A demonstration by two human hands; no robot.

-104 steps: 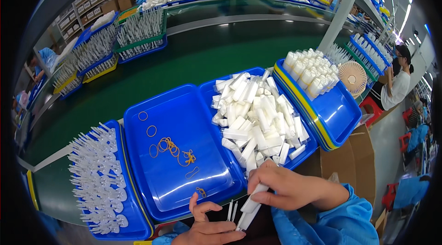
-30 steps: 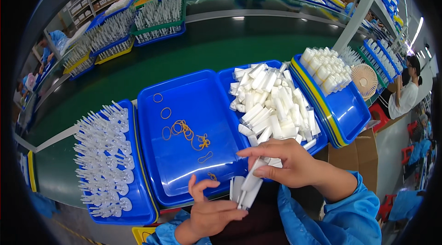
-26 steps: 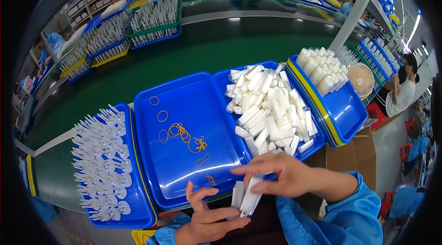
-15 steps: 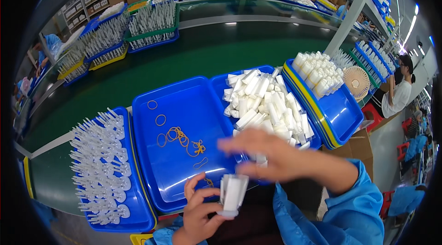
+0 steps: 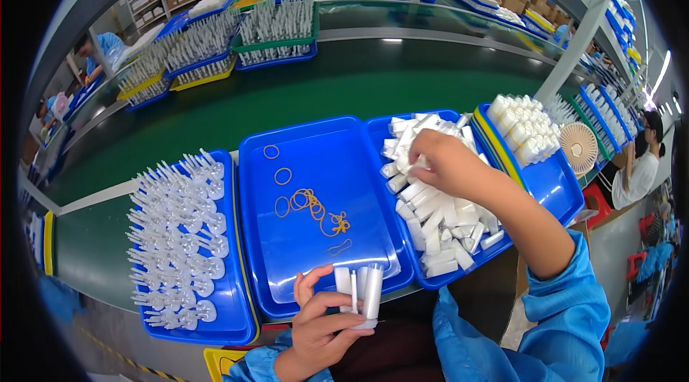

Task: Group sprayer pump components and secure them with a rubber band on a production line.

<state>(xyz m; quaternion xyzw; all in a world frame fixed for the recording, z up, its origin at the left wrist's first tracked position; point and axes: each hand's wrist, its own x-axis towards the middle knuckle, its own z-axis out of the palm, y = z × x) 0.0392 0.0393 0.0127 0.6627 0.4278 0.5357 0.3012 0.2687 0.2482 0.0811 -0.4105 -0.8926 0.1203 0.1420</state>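
Observation:
Close to my body, my left hand is closed round a small bunch of white clear-wrapped tubes, held upright. My right hand reaches over the heap of white wrapped tubes in a blue tray. Its fingers are curled down at the heap's far part, and whether they hold one is hidden. Between the heap and the left tray lies a blue tray with loose rubber bands on it.
A blue tray at left carries rows of clear plastic pieces with thin stems. Stacked trays at right hold banded white bundles. A green conveyor belt runs behind, with more trays and people beyond. A round woven basket stands far right.
My right hand has moved from above the left hand out to the far part of the tube heap. My left hand still holds the bunch. The view has shifted slightly.

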